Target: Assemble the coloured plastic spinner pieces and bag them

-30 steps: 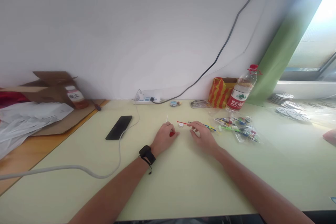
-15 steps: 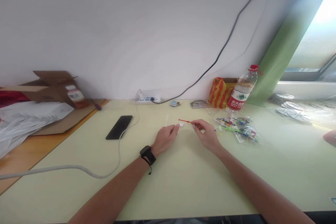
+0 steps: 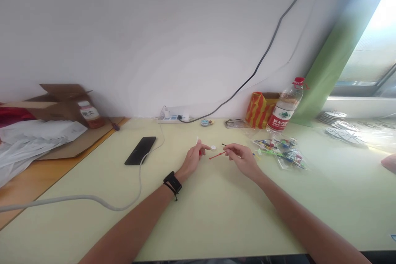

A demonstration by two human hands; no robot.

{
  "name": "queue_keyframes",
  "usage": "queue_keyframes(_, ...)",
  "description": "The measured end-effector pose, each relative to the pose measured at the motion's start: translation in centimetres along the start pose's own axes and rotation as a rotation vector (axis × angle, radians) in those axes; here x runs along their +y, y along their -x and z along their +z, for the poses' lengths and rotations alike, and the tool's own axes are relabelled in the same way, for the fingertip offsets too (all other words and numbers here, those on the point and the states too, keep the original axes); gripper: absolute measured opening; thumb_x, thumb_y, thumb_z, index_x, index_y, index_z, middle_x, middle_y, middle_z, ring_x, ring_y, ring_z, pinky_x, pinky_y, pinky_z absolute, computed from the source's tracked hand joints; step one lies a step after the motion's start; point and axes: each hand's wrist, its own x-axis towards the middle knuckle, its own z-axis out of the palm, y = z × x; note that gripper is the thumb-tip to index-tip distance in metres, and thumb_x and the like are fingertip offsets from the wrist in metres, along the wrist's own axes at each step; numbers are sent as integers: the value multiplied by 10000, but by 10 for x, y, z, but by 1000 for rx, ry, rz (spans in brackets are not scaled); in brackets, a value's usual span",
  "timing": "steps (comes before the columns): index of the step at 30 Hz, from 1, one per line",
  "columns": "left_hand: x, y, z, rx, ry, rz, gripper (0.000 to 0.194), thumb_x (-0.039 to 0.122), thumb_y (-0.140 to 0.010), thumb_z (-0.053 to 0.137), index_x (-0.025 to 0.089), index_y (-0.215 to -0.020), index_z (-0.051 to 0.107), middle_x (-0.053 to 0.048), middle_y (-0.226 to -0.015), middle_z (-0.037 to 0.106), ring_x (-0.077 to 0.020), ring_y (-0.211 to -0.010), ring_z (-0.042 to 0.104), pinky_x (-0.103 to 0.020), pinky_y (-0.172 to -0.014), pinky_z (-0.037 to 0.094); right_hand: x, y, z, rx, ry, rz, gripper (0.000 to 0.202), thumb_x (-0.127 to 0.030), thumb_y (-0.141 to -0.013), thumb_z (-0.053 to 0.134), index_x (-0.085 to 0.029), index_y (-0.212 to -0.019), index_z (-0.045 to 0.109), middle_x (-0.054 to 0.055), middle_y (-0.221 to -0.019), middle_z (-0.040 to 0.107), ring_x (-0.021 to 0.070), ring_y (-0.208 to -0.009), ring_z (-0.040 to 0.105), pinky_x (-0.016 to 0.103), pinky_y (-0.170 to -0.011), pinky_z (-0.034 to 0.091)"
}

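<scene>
My left hand point(image 3: 194, 156) is closed around a small red piece point(image 3: 200, 152), mostly hidden by the fingers, with the index finger pointing right. A thin white stick point(image 3: 197, 140) shows just behind that hand; whether it is held or lies on the table I cannot tell. Between the hands, a small white disc point(image 3: 213, 147) rests on the tabletop. My right hand point(image 3: 239, 156) pinches a thin red plastic rod point(image 3: 218, 155), its free end slanting down and left. A small dark tip point(image 3: 223, 144) juts out by the right fingertips.
Right of my right hand lie clear bags of small coloured parts point(image 3: 284, 152). A large water bottle point(image 3: 281, 109) and a striped bag point(image 3: 258, 109) stand behind. A black phone point(image 3: 140, 150) and a white cable point(image 3: 140, 173) lie left; a power strip point(image 3: 171, 119) sits by the wall.
The red rod has tilted, its free end swinging down toward me. My left hand has turned, its index finger now stretched right and a red piece showing in it.
</scene>
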Motion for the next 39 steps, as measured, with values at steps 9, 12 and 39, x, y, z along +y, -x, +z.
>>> queue_keyframes(9, 3, 7, 3, -261, 241, -81, 549, 574, -956, 518, 161, -1265, 705, -107, -1042, 710, -207, -909, 610, -352, -845, 493, -6, 8, 14, -274, -64, -57, 222, -320, -925, 566, -211, -1047, 717, 56, -935, 741, 158, -683, 635, 302, -660, 550)
queue_keyframes(12, 10, 11, 4, -327, 275, -66, 484, 498, -942, 585, 148, -1255, 705, -121, -1090, 713, -246, -1023, 632, -370, -883, 503, -6, 9, 15, -292, -19, -88, 224, -300, -938, 540, -223, -1036, 726, 52, -939, 751, 164, -683, 640, 300, -655, 545)
queue_keyframes(39, 24, 21, 5, -485, 137, 52, 451, 403, -871, 743, 193, -1268, 700, -129, -1307, 695, -287, -1223, 642, -424, -1069, 475, 4, 7, 6, -220, 258, -167, 179, -256, -934, 532, -225, -951, 707, 36, -838, 721, 171, -668, 606, 273, -584, 444)
